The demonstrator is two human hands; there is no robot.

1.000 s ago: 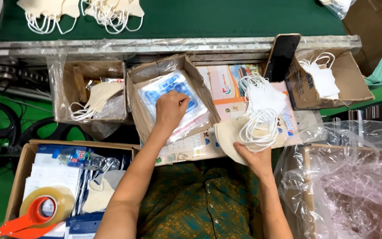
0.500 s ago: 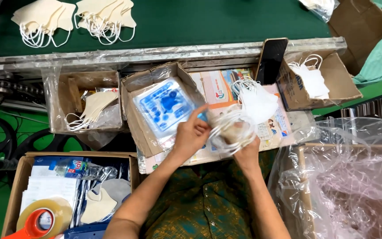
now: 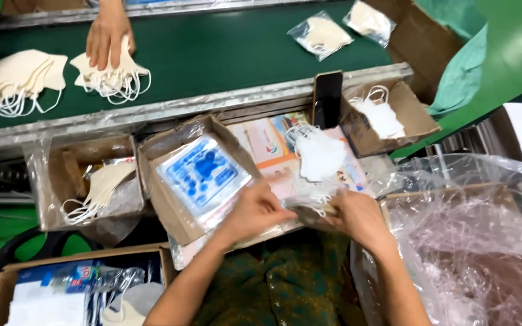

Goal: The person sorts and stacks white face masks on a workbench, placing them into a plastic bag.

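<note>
Both hands had drawn together; the left hand [image 3: 255, 208] and right hand [image 3: 357, 216] each kept a clenched grip on the clear bagged mask [image 3: 309, 202] between them.

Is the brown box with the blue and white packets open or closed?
Open. The brown box has no lid, and the blue and white packets show inside.

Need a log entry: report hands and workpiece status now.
Left hand and right hand both grip a clear bag holding white masks. Loose mask pile just beyond. Another person's hand on belt masks.
</note>
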